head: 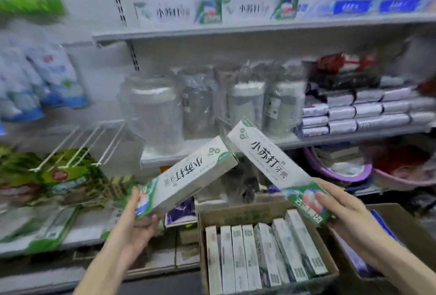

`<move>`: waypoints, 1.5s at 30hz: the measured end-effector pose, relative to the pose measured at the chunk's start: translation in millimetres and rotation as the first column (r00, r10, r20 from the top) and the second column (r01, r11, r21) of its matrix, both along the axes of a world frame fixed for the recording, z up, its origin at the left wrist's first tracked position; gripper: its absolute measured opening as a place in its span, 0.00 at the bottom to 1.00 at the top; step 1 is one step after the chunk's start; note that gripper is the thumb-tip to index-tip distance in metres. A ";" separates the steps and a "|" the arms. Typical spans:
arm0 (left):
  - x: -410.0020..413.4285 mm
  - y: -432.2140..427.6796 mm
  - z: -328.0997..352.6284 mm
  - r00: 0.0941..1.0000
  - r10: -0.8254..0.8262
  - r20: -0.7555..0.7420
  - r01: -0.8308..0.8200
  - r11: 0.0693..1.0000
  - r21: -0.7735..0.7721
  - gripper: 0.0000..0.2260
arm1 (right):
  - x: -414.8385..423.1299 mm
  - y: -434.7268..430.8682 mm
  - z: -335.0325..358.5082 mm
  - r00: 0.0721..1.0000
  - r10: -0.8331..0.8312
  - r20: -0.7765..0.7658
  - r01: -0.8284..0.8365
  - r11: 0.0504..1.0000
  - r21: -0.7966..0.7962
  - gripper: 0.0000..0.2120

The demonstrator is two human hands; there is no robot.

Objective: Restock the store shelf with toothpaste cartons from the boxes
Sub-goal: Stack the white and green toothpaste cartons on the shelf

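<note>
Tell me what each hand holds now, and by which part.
The left hand grips one toothpaste carton by its near green end; the right hand grips a second toothpaste carton, also by its near green end.

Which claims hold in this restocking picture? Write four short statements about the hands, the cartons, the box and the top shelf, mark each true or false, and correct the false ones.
1. The left hand holds the left carton, and the right hand holds the right carton. True.
2. The cardboard box below the hands is empty. False: a row of boxed cartons stands on end inside it.
3. The far ends of the two held cartons tilt up and nearly meet. True.
4. The top shelf has no toothpaste on it. False: shelf cartons with the same print line it.
</note>
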State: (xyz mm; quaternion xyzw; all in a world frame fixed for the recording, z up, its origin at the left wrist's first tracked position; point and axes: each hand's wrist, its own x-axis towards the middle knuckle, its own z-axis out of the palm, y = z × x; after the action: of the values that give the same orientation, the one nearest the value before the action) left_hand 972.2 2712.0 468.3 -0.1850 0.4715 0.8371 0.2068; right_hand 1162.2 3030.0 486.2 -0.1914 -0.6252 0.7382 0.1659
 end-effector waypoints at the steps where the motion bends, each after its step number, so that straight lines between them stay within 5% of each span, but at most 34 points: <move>1: 2.5 -2.6 22.7 1.000 0.015 -0.010 -0.014 0.998 0.053 0.16 | -1.4 -1.5 23.2 0.999 0.016 -0.035 -0.015 1.000 0.027 0.38; 5: 4.0 -17.3 110.4 0.993 0.083 -0.080 -0.063 0.971 0.231 0.13 | -13.3 1.2 108.3 0.989 0.062 -0.137 -0.041 0.988 0.149 0.43; 9: -9.8 -36.1 173.4 0.978 0.153 -0.145 -0.101 0.943 0.319 0.14 | -35.9 7.7 178.8 0.970 0.146 -0.192 -0.096 0.964 0.249 0.24; 12: -26.7 -39.7 213.9 0.959 0.230 -0.166 -0.157 0.918 0.364 0.15 | -65.7 25.5 217.2 0.963 0.113 -0.246 -0.013 0.926 0.377 0.35; 14: -38.2 -37.8 237.0 0.949 0.276 -0.152 -0.199 0.899 0.390 0.17 | -90.5 41.0 242.0 0.958 0.113 -0.264 0.015 0.899 0.439 0.25; 16: -50.7 -32.4 257.8 0.938 0.323 -0.130 -0.239 0.869 0.434 0.19 | -120.4 57.1 264.9 0.953 0.124 -0.276 0.042 0.848 0.528 0.13; 20: -69.2 -18.0 287.5 0.874 0.466 -0.135 -0.365 0.815 0.450 0.19 | -185.9 77.7 296.0 0.956 0.188 -0.224 0.035 0.685 0.727 0.22; 31: -75.1 8.4 286.9 0.781 0.595 -0.192 -0.534 0.795 0.288 0.15 | -350.4 45.8 291.9 0.941 0.332 -0.068 -0.109 0.487 0.867 0.20; 45: -83.1 11.6 287.1 0.729 0.650 -0.213 -0.597 0.757 0.266 0.14 | -417.7 29.2 279.4 0.978 0.138 -0.157 0.060 0.531 0.845 0.22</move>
State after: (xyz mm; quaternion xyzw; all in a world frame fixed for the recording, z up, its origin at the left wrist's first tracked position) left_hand 889.1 2723.6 755.4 -0.1877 0.3293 0.9141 -0.1437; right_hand 744.6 3059.2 765.6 0.0038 -0.8875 0.3625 0.2844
